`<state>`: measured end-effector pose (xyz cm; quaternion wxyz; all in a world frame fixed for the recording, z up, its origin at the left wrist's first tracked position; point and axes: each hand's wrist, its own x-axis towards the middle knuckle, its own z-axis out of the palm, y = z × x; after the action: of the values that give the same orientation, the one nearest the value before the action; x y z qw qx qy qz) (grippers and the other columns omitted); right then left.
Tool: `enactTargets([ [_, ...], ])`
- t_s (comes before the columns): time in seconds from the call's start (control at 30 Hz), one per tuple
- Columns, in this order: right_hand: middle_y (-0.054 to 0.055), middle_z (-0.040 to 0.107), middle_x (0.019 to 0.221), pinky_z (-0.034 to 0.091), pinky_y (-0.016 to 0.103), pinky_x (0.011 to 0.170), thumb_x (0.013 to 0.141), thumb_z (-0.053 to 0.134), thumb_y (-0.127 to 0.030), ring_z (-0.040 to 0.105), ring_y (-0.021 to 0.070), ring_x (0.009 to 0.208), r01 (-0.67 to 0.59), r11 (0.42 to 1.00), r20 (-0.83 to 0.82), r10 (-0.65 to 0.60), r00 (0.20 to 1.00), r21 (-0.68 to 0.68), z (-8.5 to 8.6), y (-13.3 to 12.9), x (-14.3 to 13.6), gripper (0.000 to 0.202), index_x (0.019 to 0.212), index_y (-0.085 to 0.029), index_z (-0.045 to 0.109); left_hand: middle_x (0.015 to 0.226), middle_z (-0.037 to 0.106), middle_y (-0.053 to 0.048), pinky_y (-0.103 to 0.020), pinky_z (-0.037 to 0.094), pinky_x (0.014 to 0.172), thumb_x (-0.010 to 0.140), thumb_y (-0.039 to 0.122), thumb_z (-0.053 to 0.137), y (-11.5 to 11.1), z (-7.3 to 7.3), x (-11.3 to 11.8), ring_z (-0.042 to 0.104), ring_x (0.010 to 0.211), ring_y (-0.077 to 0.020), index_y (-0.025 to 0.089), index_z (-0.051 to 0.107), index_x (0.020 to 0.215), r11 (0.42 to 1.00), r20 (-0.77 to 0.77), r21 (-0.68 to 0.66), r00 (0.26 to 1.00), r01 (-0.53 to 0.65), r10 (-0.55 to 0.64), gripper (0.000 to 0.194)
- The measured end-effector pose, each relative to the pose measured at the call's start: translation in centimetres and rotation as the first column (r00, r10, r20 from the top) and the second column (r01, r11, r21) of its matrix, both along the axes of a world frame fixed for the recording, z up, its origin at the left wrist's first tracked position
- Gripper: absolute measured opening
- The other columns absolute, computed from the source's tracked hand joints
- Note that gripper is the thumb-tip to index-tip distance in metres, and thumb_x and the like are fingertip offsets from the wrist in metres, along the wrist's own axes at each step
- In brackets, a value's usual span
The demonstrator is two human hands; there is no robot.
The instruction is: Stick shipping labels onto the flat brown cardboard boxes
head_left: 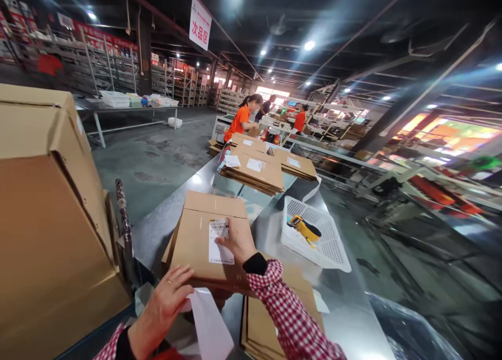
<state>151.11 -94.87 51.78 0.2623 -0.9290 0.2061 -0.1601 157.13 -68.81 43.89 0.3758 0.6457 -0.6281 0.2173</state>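
Observation:
A folded flat cardboard box [196,240] lies on top of a stack at the near end of the metal table, with a printed white shipping label [215,253] on its face. My right hand [238,240] rests on that label, its thumb apart from the fingers. At the near edge of the cardboard, my left hand [167,297] pinches a white paper strip [209,323] between thumb and fingers. The strip hangs down to the right. Under my right forearm lies another stack of flat cardboard [261,323].
A white plastic basket [341,255] holds a yellow and black handheld device [306,229]. Farther along the metal table [157,234] are labelled cardboard stacks [262,174]. A large carton [50,219] stands at left. A co-worker in orange [238,120] stands beyond the stacks.

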Motion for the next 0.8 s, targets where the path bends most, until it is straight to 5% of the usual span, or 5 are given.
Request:
enactTargets([
  [0.13,0.03,0.03,0.145,0.032,0.055,0.101,0.07,0.069,-0.055,0.035,0.042,0.13,0.166,0.916,-0.147,-0.233,0.961,-0.365,-0.4,2.0,0.0,0.098,0.143,-0.002,0.028,0.118,0.067,-0.01,-0.039,0.048,0.101,0.096,0.019,0.039,0.3,-0.4,0.0,0.056,0.12,-0.02,0.019,0.061,0.097,0.999,-0.039,0.039,0.999,0.017,-0.016,0.022],
  [0.27,0.015,0.035,0.148,0.018,0.053,0.11,0.089,0.048,-0.052,0.026,0.0316,0.138,-0.077,0.887,-0.198,-0.017,0.98,-0.456,-1.6,3.9,0.5,0.063,0.141,-0.019,0.038,0.122,0.066,-0.008,-0.038,0.044,0.104,0.096,0.017,0.038,0.3,-1.2,0.1,0.053,0.123,-0.0189,0.02,0.062,0.101,0.997,-0.095,0.074,0.996,0.004,0.003,0.025],
  [0.5,0.024,0.059,0.116,0.035,0.049,0.096,0.084,0.055,-0.032,0.046,0.0367,0.119,0.445,0.894,-0.104,-0.438,0.893,0.05,-0.8,-2.4,-5.0,0.031,0.104,-0.01,0.063,0.145,0.044,-0.009,-0.046,0.035,0.11,0.091,0.019,0.045,1.6,-2.5,1.1,0.043,0.133,-0.0248,0.023,0.067,0.1,0.996,-0.071,0.015,0.993,-0.092,0.093,0.023],
  [0.67,0.009,0.064,0.081,0.044,0.032,0.073,0.07,0.067,-0.035,0.059,0.0234,0.084,0.501,0.815,-0.058,-0.508,0.859,0.29,-2.9,-2.2,-8.7,0.022,0.075,-0.016,0.058,0.154,0.029,-0.002,-0.056,0.017,0.115,0.089,0.018,0.044,1.7,-6.0,1.9,0.033,0.138,-0.0257,0.028,0.066,0.103,0.996,-0.104,0.06,0.992,-0.059,0.065,0.028],
  [0.8,0.004,0.064,0.071,0.046,0.028,0.062,0.069,0.062,-0.042,0.06,0.0186,0.07,0.463,0.696,0.001,-0.554,0.833,0.549,-3.5,-2.5,-10.3,0.027,0.072,-0.017,0.056,0.151,0.036,0.0,-0.055,0.016,0.116,0.089,0.019,0.041,1.2,-5.6,1.1,0.034,0.138,-0.0243,0.03,0.066,0.103,0.999,-0.226,0.042,0.974,-0.008,0.017,0.031],
])
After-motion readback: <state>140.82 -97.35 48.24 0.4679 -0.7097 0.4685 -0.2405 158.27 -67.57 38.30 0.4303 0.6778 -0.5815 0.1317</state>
